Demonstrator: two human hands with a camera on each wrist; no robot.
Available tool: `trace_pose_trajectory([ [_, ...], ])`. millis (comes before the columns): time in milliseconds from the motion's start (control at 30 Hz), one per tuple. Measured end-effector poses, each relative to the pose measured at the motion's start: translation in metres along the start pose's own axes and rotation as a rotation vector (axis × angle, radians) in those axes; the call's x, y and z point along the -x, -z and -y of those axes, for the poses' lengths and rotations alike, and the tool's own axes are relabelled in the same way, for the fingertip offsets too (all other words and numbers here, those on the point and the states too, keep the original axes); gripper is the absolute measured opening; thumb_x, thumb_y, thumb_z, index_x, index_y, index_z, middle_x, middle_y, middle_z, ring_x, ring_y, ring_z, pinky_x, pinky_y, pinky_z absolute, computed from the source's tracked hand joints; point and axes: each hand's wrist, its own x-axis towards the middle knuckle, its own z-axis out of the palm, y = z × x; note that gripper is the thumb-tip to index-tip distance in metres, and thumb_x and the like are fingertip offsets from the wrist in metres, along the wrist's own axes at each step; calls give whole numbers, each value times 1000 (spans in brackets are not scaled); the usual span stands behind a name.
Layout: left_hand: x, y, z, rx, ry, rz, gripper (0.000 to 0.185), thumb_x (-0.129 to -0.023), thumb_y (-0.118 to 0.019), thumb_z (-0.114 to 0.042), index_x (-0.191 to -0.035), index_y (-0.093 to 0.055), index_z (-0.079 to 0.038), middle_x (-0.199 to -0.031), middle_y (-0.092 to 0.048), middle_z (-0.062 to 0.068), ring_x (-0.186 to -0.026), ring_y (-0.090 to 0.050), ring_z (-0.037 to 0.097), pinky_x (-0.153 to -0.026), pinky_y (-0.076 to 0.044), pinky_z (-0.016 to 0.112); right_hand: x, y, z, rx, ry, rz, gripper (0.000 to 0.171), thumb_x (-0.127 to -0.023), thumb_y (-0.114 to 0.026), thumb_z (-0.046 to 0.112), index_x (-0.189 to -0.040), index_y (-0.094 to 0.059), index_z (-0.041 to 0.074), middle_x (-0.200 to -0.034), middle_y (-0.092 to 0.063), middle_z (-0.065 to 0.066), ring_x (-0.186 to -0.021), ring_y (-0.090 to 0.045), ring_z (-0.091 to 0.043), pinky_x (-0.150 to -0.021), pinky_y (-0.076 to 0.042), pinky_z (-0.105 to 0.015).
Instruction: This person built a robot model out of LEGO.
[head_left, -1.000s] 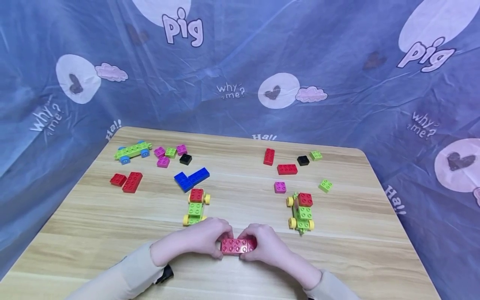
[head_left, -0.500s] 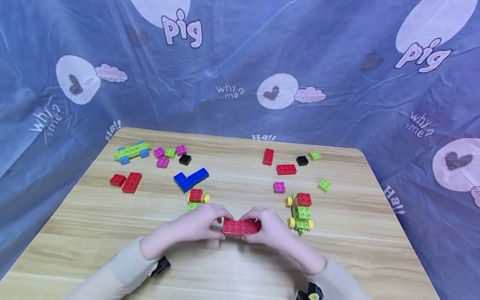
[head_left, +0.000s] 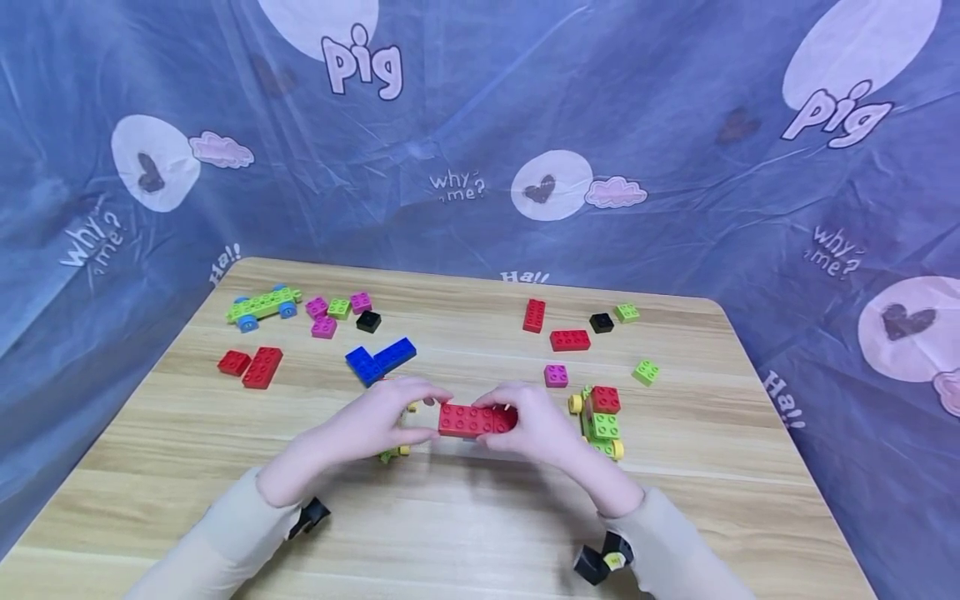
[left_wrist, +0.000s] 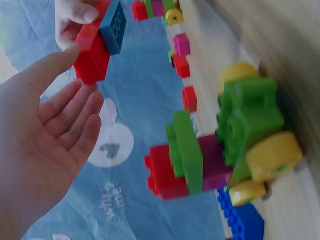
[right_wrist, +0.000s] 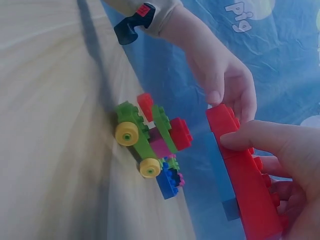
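We grip the red blocks in our right hand, up off the bench, blue block attached beneath. Our left hand has thumb and loosely extended fingers at the other end; can't tell if it's gripping. Yellow-wheeled car near our left hand, second car near our right.

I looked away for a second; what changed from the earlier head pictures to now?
The right hand has moved the joined red bricks away from the person, seemingly upward, and keeps its grip. The left hand moved along at their other end, now hiding more of the left yellow-wheeled car. The right yellow-wheeled car, green blue-wheeled base and blue bricks stayed put.
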Motion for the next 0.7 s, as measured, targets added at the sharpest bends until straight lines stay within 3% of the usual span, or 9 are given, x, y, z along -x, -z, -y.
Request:
trace_pose_trajectory([
  [167, 5, 11, 11, 39, 26, -59, 47, -85, -77, -23, -126, -62, -7, -123, -67, 7, -116, -62, 26, -97, -52, 44, -8, 2, 2, -17, -22, 15, 34, -74, -82, 18, -107, -75, 11, -96, -73, 0, -85, -64, -10, -75, -52, -24],
  [400, 13, 18, 39, 165, 94, -150, 57, -79, -82, -16, -130, -59, -4, -130, -64, 12, -123, -57, 32, -103, -46, 52, -18, 2, 2, -17, -27, 8, 36, -74, -83, 17, -108, -74, 10, -98, -73, -1, -91, -66, -16, -80, -54, -29],
  [500, 18, 19, 52, 193, 138, -142, 59, -79, -82, -15, -131, -58, -2, -133, -61, 14, -126, -54, 35, -105, -42, 55, -20, 1, 2, -18, -34, 12, 36, -74, -82, 16, -109, -74, 10, -100, -73, -2, -97, -67, -19, -86, -54, -33],
  [700, 23, 18, 71, 202, 207, -72, 62, -81, -80, -18, -134, -55, 0, -135, -59, 16, -127, -53, 36, -106, -42, 56, -24, -1, 0, -22, -53, 16, 36, -75, -82, 16, -109, -74, 10, -100, -73, -2, -97, -67, -18, -85, -54, -34],
])
